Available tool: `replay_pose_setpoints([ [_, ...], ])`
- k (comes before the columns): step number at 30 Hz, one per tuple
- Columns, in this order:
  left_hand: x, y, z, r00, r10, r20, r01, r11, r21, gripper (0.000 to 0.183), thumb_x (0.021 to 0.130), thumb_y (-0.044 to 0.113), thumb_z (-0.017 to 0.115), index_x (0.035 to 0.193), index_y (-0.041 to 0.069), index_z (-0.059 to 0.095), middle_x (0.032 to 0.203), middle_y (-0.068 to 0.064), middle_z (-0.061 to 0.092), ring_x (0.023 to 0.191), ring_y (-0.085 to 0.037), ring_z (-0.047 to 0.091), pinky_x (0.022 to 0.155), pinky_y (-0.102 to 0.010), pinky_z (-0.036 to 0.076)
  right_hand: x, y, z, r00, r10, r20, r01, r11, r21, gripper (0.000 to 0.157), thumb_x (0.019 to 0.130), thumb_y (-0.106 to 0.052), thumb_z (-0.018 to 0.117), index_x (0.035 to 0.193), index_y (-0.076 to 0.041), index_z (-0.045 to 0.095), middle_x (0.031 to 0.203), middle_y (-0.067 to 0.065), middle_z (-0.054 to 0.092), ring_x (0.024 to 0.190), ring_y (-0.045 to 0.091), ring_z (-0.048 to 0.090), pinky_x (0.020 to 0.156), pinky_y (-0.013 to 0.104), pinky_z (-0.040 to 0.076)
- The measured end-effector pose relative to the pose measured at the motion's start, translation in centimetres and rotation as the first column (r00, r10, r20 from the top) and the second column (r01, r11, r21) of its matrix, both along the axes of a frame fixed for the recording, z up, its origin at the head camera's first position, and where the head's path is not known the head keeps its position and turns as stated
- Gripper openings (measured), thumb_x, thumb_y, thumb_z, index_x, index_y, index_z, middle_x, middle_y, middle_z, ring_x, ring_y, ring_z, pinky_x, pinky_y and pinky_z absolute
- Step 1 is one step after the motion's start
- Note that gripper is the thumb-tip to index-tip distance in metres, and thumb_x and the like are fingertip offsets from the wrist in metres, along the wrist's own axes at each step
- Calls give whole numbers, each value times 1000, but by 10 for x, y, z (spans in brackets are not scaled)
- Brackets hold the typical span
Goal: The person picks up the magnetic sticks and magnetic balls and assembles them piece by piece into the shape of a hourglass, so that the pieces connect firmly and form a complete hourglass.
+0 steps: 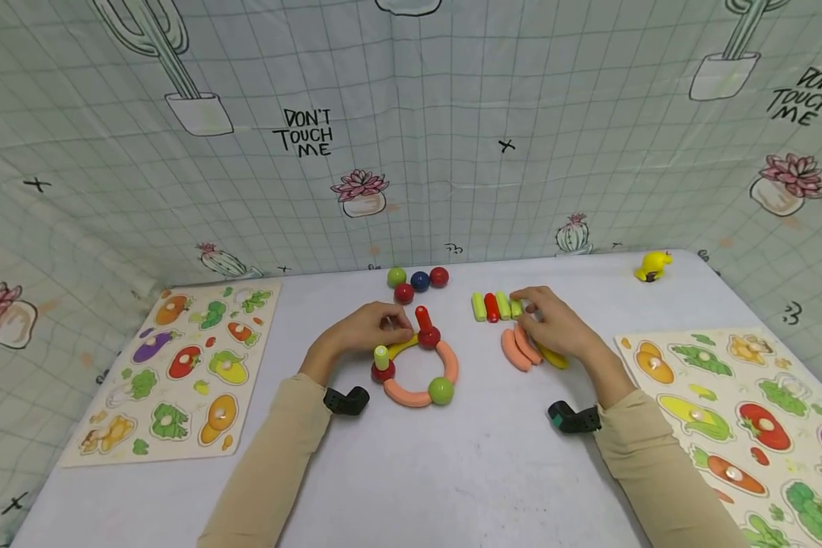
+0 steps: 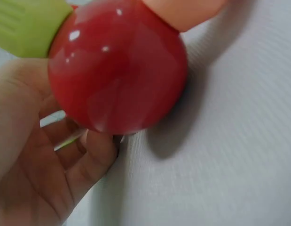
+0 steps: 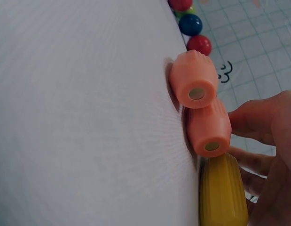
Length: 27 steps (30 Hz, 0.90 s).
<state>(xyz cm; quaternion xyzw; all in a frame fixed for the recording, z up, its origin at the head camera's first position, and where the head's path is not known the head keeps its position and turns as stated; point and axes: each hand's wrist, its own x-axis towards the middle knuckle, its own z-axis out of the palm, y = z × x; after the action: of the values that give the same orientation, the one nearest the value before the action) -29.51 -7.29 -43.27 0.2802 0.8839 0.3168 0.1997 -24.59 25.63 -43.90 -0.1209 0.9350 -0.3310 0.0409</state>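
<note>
A ring of magnetic balls and rods lies mid-table. Its curved yellow rod (image 1: 403,347) is between the fingertips of my left hand (image 1: 375,329), beside a red ball (image 1: 428,337) topped by a red stick (image 1: 422,317). Another red ball (image 2: 117,70), bearing a light green stick (image 1: 381,356), hides the left fingertips in the left wrist view. Curved orange rods (image 1: 447,361) and a green ball (image 1: 441,390) close the ring. My right hand (image 1: 555,326) pinches the end light green stick (image 1: 516,308) of a row, above loose curved orange rods (image 3: 208,127) and a yellow one (image 3: 224,193).
Loose red, blue and green balls (image 1: 420,281) sit behind the ring. Vegetable picture boards lie at the left (image 1: 246,426) and right (image 1: 719,342). A small yellow toy (image 1: 653,266) stands at the back right. A patterned cloth (image 1: 438,175) hangs behind the table.
</note>
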Motion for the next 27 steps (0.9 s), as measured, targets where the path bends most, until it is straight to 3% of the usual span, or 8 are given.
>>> replay_pose_setpoints([
  [5,2,-3,1,1000,23,-19,-23,1000,-8,19,89,33,64,101,18,65,87,0,59,76,-14,50,67,-25,40,-3,-5,0,999,-38,5,38,999,27,39,96,-13,47,134,-6,46,136,24,40,115,36,47,89,53,44],
  [12,2,4,-10,995,61,-73,-57,997,52,15,87,30,67,94,17,67,86,1,59,78,-15,51,69,-24,42,-3,-10,-2,996,-91,2,91,994,59,36,95,-14,47,130,-6,51,130,25,45,107,35,49,82,47,45],
  [16,5,8,-14,985,124,-119,-114,990,86,15,88,31,66,93,17,67,86,1,59,81,-15,50,71,-25,41,-4,-10,-2,991,-129,-13,130,990,60,33,95,-15,50,126,-6,54,118,22,51,94,30,50,71,37,44],
  [20,7,10,-18,969,207,-135,-189,973,134,19,87,35,66,93,17,67,84,1,60,69,-13,49,62,-24,38,-4,-8,-2,984,-176,-24,176,983,43,28,94,-14,53,120,-5,58,107,18,53,83,26,49,64,30,39],
  [24,9,8,-22,960,264,-94,-243,950,194,19,86,34,68,93,16,67,77,0,60,53,-11,44,50,-22,34,-3,-8,-3,981,-194,-5,194,981,9,26,94,-10,51,119,-4,57,111,19,55,83,25,51,66,30,41],
  [27,9,6,-26,958,276,-80,-253,942,220,18,85,32,68,93,16,67,75,0,59,50,-9,42,47,-21,32,-3,-9,-2,980,-196,13,196,980,-10,29,95,-7,47,124,-4,52,124,21,54,90,28,53,72,35,45],
])
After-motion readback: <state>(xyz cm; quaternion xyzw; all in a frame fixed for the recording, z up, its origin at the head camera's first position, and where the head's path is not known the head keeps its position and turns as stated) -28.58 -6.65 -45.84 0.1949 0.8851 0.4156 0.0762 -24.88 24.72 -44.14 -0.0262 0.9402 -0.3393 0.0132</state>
